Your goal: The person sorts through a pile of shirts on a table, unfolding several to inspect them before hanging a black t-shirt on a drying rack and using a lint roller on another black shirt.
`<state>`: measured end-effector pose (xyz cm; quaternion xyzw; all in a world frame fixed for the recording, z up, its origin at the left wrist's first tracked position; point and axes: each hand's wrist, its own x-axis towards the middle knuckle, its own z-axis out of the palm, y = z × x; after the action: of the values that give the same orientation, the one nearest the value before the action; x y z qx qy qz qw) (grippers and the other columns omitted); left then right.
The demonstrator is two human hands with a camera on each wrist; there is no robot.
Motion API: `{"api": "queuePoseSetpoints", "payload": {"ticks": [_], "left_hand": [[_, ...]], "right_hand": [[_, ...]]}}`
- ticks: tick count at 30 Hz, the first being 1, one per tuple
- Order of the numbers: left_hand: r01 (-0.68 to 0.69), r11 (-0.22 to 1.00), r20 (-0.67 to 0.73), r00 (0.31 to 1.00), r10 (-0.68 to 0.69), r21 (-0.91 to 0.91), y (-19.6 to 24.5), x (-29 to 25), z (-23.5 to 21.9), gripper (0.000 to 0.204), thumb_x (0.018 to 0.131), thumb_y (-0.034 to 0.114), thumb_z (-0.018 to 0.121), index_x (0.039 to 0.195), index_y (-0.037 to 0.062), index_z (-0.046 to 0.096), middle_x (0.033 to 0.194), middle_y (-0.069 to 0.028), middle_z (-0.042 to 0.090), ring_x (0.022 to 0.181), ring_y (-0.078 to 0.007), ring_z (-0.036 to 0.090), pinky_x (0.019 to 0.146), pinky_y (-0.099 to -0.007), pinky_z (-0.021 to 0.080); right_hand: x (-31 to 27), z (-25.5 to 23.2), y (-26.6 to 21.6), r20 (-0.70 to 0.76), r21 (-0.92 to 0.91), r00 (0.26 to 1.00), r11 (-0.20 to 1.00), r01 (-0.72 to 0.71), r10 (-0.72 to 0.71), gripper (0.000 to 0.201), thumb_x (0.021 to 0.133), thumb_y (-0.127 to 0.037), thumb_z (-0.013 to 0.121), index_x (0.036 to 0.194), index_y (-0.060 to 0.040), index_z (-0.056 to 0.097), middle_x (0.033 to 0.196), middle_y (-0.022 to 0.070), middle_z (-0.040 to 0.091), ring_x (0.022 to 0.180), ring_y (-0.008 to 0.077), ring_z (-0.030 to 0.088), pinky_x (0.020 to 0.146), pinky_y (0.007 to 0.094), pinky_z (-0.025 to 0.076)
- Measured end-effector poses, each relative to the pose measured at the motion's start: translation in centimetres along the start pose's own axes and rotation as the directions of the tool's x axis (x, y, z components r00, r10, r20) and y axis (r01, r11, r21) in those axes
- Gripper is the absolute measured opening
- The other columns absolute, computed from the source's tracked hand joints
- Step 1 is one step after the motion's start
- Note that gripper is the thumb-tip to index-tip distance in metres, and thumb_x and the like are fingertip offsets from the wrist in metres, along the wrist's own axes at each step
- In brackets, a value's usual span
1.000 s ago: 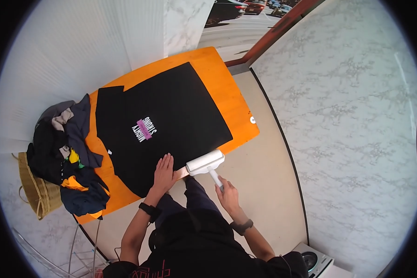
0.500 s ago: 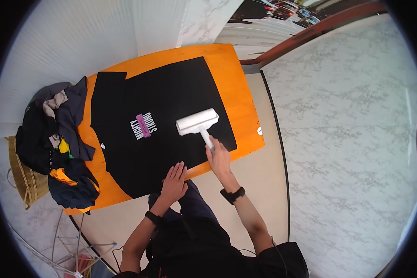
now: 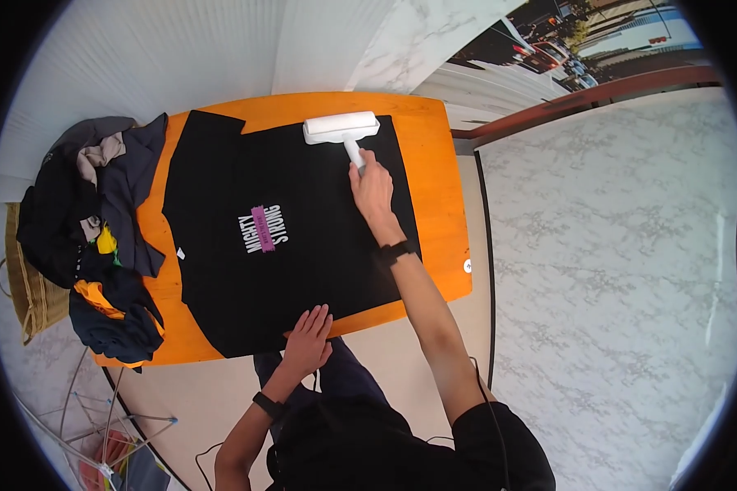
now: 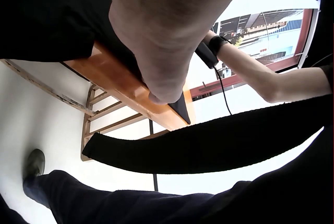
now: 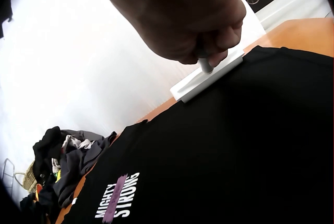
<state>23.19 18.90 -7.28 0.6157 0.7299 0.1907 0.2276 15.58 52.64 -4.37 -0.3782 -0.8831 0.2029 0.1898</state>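
A black T-shirt with a white and purple print lies spread on an orange table. The right hand grips the handle of a white lint roller, whose roller lies at the shirt's far edge. In the right wrist view, fingers curl round the handle above the roller. The left hand rests on the shirt's near edge, fingers straight and close together. The left wrist view shows this hand at the table's edge, its fingers mostly hidden.
A heap of dark clothes with orange and yellow parts covers the table's left end. Beside it hangs or stands a woven basket. A metal rack is at the lower left. Walls border the far and right sides.
The right hand has carried the roller from the shirt's near edge across it to the far edge. The left hand stays at the near edge. The head view has shifted.
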Motion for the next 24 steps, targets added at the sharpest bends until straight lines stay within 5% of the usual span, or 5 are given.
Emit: {"api": "queuePoseSetpoints", "payload": {"ticks": [9, 14, 24], "left_hand": [[0.033, 0.999, 0.010, 0.999, -0.033, -0.043, 0.3, -0.3, -0.8, 0.067, 0.083, 0.026, 0.057, 0.140, -0.0042, 0.040, 0.149, -0.0212, 0.036, 0.141, -0.0321, 0.032, 0.118, -0.0439, 0.021], [0.075, 0.997, -0.031, 0.997, -0.076, -0.030, 0.0, -0.8, -2.4, 0.067, 0.084, 0.024, 0.055, 0.141, -0.0066, 0.037, 0.150, -0.0225, 0.034, 0.142, -0.0327, 0.031, 0.119, -0.0438, 0.020], [-0.007, 0.996, -0.007, 1.000, 0.008, 0.083, -0.7, 0.7, -3.0, 0.068, 0.084, 0.021, 0.056, 0.141, -0.0078, 0.035, 0.150, -0.0246, 0.034, 0.141, -0.0350, 0.031, 0.118, -0.0444, 0.020]], "right_hand": [[-0.4, -2.4, -0.2, -0.027, 0.039, 0.999, 0.998, 0.039, -0.038, 0.028, 0.090, -0.016, 0.062, 0.115, -0.0036, 0.057, 0.086, 0.0244, 0.065, 0.082, 0.0450, 0.063, 0.070, 0.0520, 0.051], [-9.7, -6.5, 1.3, 0.061, 0.021, 0.998, 0.999, 0.030, -0.032, 0.030, 0.090, -0.015, 0.062, 0.117, -0.0046, 0.056, 0.084, 0.0244, 0.064, 0.080, 0.0451, 0.063, 0.068, 0.0518, 0.051], [-32.4, -13.7, 2.3, 0.187, -0.056, 0.942, 0.961, -0.272, 0.278, 0.037, 0.089, -0.015, 0.063, 0.124, -0.0058, 0.055, 0.086, 0.0233, 0.063, 0.073, 0.0421, 0.063, 0.063, 0.0481, 0.051]]}}
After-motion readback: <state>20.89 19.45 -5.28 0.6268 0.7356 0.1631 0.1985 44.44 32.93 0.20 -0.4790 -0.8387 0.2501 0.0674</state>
